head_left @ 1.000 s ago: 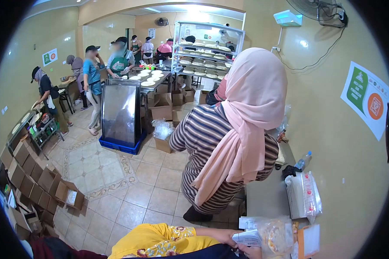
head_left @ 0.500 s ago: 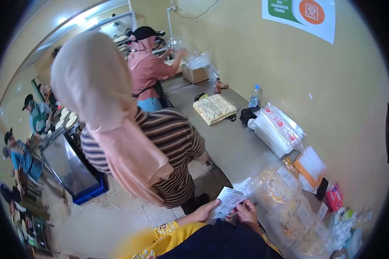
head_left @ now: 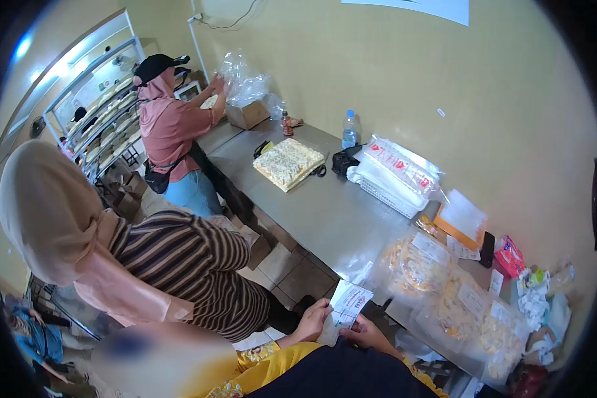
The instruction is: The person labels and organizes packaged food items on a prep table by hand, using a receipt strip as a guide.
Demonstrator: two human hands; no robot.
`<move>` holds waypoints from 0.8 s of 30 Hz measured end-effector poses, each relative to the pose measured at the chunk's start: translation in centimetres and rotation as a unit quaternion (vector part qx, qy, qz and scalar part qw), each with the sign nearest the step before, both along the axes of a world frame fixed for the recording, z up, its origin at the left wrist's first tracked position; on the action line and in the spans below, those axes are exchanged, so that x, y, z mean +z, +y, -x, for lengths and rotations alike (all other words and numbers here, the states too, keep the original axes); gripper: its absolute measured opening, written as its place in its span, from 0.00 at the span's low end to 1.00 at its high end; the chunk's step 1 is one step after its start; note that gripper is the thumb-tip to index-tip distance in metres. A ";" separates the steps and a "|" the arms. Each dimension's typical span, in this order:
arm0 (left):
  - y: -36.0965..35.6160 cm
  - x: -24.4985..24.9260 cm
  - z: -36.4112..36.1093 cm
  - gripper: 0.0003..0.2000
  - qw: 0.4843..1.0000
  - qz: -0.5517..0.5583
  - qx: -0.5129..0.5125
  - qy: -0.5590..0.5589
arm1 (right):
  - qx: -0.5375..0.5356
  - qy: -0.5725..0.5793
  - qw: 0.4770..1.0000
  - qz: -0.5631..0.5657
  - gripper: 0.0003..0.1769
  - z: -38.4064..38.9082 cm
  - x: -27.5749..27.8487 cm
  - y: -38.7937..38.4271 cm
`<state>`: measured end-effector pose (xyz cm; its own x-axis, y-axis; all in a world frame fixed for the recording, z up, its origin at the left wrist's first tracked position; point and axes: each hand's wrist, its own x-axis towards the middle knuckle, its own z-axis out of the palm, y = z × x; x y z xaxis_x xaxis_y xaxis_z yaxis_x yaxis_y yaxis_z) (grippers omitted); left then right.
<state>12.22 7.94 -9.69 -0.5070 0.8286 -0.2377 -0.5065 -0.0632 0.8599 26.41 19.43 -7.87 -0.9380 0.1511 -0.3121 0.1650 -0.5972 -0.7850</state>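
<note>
My left hand [head_left: 312,320], in a yellow sleeve, and my right hand [head_left: 366,331] both hold a small stack of printed paper slips [head_left: 349,300] at the near edge of a steel table [head_left: 325,212]. Just right of the slips lie several clear bags of round flatbreads [head_left: 421,265] with white labels. A person in a striped top and pale pink headscarf [head_left: 179,259] bends forward close on my left.
A tray-shaped slab of food [head_left: 288,162], a water bottle [head_left: 349,129], a wrapped white basket [head_left: 391,176], an orange envelope [head_left: 459,224] and a red packet [head_left: 509,255] sit on the table. A person in a black cap [head_left: 169,126] handles plastic at a cardboard box [head_left: 247,114].
The view has swung from the room to the table along the wall. My hands have stayed together on the paper slips. The striped-top person now stands further left.
</note>
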 end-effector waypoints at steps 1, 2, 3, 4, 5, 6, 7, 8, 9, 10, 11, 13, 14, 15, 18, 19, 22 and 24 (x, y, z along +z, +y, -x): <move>0.3 -0.1 -0.2 0.09 0.999 -0.004 0.010 0.049 | -0.019 -0.007 1.000 0.013 0.23 -0.4 1.1 -0.2; 0.6 0.1 -0.5 0.08 1.000 -0.006 0.004 0.018 | -0.029 -0.014 0.999 0.009 0.23 -0.9 0.6 -0.1; 1.0 0.9 -0.8 0.07 1.000 -0.008 -0.003 -0.012 | -0.039 -0.020 0.999 0.004 0.23 -1.5 -0.2 0.2; 1.5 1.3 -1.0 0.05 0.999 -0.009 -0.008 -0.041 | -0.047 -0.026 0.999 -0.001 0.24 -2.0 -0.6 0.4; 2.2 1.2 -1.3 0.06 0.999 0.005 -0.018 -0.040 | -0.075 -0.023 0.997 0.005 0.24 -2.6 -0.8 0.5; 2.9 1.0 -1.8 0.06 0.999 0.018 -0.026 -0.039 | -0.102 -0.021 0.995 0.010 0.24 -3.2 -0.8 0.5; 3.4 0.8 -2.2 0.06 0.998 0.032 -0.037 -0.038 | -0.131 -0.020 0.991 0.017 0.24 -3.7 -0.9 0.5; 3.9 1.5 -2.7 0.08 0.995 0.055 -0.054 -0.059 | -0.125 -0.031 0.992 -0.013 0.23 -3.9 -1.5 1.0; 4.4 1.1 -2.7 0.10 0.995 0.073 -0.064 0.017 | -0.134 -0.047 0.989 -0.042 0.23 -4.2 -2.6 2.0; 5.2 2.5 -3.1 0.11 0.992 0.081 -0.076 0.051 | -0.159 -0.076 0.982 -0.068 0.22 -5.9 -2.9 2.8; 6.1 2.6 -3.4 0.12 0.987 0.102 -0.100 0.071 | -0.210 -0.019 0.978 -0.013 0.20 -6.6 -1.6 3.3; 7.5 1.5 -4.4 0.12 0.989 0.113 -0.079 -0.046 | -0.307 0.021 0.940 0.150 0.21 -8.8 -2.3 5.4; 7.2 1.8 -4.5 0.11 0.992 0.081 -0.075 -0.054 | -0.351 0.036 0.915 0.194 0.22 -9.6 0.0 5.8; 7.8 1.8 -4.8 0.10 0.993 0.070 -0.083 -0.050 | -0.360 0.083 0.909 0.191 0.22 -11.2 -0.4 7.2; 9.8 2.2 -6.5 0.08 0.994 0.055 -0.066 -0.066 | -0.447 0.102 0.880 0.124 0.23 -16.6 0.4 11.2; 10.4 2.3 -7.1 0.07 0.995 0.064 -0.047 -0.065 | -0.471 0.091 0.870 0.116 0.23 -18.6 1.2 12.4; 10.9 0.8 -8.3 0.06 0.996 0.066 -0.043 -0.044 | -0.526 0.083 0.842 0.085 0.21 -24.5 2.1 15.3; 11.9 0.4 -9.6 0.06 0.995 0.085 -0.027 -0.046 | -0.548 0.085 0.827 0.090 0.18 -28.5 0.5 18.4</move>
